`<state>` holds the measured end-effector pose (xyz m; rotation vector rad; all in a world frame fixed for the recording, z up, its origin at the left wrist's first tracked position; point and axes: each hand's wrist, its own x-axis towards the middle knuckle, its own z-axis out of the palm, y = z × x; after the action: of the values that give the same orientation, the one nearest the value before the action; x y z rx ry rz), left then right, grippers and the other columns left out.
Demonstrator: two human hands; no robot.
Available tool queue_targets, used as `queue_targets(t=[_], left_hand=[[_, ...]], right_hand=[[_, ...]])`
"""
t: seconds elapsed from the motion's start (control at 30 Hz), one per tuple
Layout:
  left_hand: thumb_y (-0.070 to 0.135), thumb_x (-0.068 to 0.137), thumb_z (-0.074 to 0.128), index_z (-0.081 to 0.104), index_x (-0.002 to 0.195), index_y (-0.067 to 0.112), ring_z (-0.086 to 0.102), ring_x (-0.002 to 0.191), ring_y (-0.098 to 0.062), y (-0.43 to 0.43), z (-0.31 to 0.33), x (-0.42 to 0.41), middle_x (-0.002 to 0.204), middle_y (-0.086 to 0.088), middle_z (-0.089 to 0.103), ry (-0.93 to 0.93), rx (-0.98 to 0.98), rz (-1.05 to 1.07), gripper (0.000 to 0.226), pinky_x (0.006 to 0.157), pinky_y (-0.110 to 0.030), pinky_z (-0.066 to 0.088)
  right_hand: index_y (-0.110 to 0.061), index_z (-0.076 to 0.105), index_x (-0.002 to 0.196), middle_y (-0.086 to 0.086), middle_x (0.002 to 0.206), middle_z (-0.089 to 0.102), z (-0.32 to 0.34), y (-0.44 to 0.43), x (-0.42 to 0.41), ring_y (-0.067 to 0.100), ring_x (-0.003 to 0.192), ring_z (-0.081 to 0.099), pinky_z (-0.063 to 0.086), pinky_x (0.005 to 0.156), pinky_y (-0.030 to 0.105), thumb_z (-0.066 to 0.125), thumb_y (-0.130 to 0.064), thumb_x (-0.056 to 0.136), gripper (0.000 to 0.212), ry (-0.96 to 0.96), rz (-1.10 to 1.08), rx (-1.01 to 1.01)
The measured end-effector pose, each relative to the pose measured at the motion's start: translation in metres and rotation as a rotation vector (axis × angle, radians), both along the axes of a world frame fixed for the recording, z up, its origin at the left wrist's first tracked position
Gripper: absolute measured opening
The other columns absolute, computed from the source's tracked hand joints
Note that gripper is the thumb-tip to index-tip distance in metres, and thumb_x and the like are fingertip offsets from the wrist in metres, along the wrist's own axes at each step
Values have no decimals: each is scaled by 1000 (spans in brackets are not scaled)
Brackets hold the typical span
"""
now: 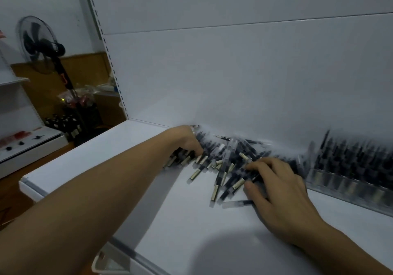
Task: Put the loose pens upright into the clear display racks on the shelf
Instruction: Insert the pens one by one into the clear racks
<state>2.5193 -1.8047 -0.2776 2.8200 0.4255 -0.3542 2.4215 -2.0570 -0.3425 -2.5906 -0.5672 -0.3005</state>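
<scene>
A heap of loose pens (223,164), dark with clear caps and pale label bands, lies on the white shelf (180,221) against its back panel. My left hand (188,141) reaches into the heap's left end, fingers curled down among the pens; whether it holds any is hidden. My right hand (276,185) lies on the heap's right side with fingers spread over several pens. A clear display rack (350,181) at the right holds a row of upright pens. The frame is blurred by motion.
The shelf's front edge (127,253) runs diagonally at lower left. Beyond its left end stand a black pedestal fan (39,43), a lower white shelf (32,145) with small dark items, and dark clutter on the floor.
</scene>
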Motion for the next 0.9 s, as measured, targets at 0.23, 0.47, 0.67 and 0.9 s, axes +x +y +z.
queue_targets(t=[0.23, 0.47, 0.67, 0.9], left_hand=[[32, 78, 80, 54, 84, 8, 57, 61, -20, -2, -4, 0, 74, -6, 62, -44, -10, 4, 35, 54, -28, 45], [24, 84, 73, 52, 88, 8, 54, 70, -24, 4, -3, -7, 83, -9, 57, -120, 34, -20, 27, 58, -32, 46], [25, 89, 69, 49, 100, 11, 53, 70, -20, 16, 7, -14, 91, -7, 55, -208, 37, -90, 27, 54, -29, 41], [9, 89, 72, 55, 93, 9, 63, 53, -13, 28, 21, -27, 77, -11, 64, -360, -331, -107, 18, 54, -30, 48]], right_hand=[[-38, 47, 137, -16, 137, 38, -1, -1, 0, 8, 133, 32, 29, 113, 36, 44, -48, 104, 34, 9, 0, 0], [-37, 48, 137, -14, 136, 40, -2, -2, 0, 9, 133, 33, 31, 111, 38, 45, -48, 104, 35, -16, 13, 3], [-35, 49, 138, -13, 135, 41, -3, -3, -1, 10, 132, 33, 32, 109, 38, 47, -47, 104, 37, -28, 20, 5], [-34, 48, 140, -13, 136, 40, -1, -4, -3, 9, 132, 35, 34, 111, 37, 43, -49, 105, 39, -19, 26, 22]])
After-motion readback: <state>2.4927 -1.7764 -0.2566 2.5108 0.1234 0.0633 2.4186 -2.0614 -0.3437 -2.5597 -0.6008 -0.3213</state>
